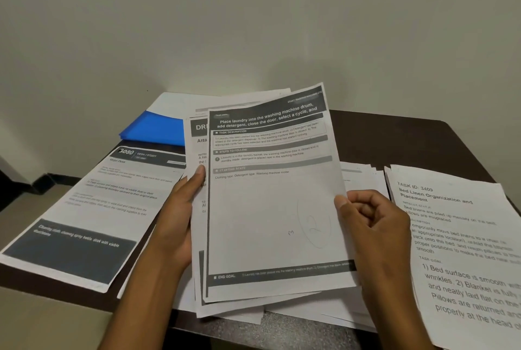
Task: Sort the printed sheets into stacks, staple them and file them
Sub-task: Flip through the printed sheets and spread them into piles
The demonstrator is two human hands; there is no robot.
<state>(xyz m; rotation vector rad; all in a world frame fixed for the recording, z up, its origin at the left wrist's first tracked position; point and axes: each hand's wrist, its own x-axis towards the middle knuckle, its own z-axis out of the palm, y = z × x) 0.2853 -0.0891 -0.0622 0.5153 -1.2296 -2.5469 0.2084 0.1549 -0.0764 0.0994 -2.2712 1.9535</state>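
Head view: both hands hold a bundle of printed sheets above the dark desk, left hand gripping its left edge, right hand pinching its right edge. Beyond the bundle lies a blue folder.

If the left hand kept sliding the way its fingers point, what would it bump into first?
Probably the blue folder. The left hand points up and away along the held sheets, and the folder lies beyond its fingers; depth is hard to judge.
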